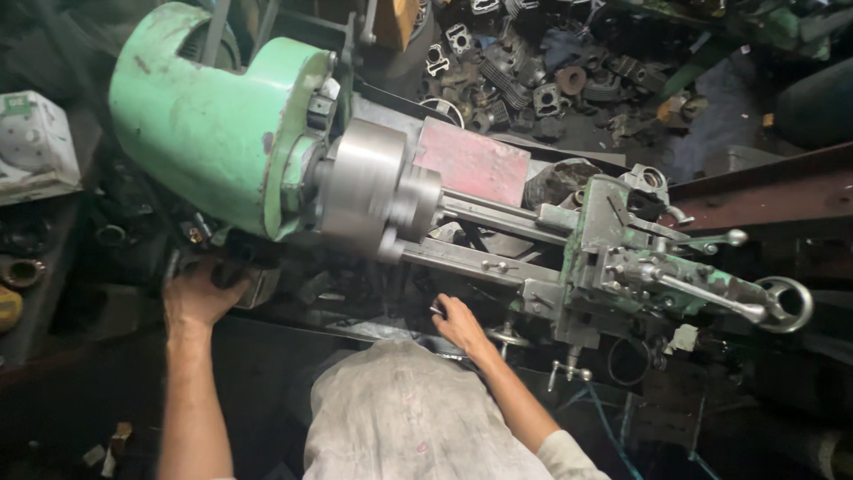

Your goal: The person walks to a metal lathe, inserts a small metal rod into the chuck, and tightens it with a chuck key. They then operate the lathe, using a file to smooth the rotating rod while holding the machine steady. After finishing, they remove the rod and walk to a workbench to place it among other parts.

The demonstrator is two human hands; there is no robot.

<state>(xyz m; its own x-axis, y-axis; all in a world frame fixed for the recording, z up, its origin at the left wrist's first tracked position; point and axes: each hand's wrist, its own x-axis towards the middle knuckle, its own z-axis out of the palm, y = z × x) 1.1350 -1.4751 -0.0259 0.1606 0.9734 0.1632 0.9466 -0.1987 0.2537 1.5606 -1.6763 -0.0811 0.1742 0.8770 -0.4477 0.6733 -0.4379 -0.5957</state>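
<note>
Grey shirt (pixel 418 418) below, both arms outstretched toward lathe (pixel 373 191).

The left hand (pixel 197 298) has its fingertips lost in the dark under the green lathe headstock (pixel 213 124), so what they touch cannot be told. The right hand (pixel 458 322) covers whatever it grips. The headstock's top is cut off by the upper edge.
</note>
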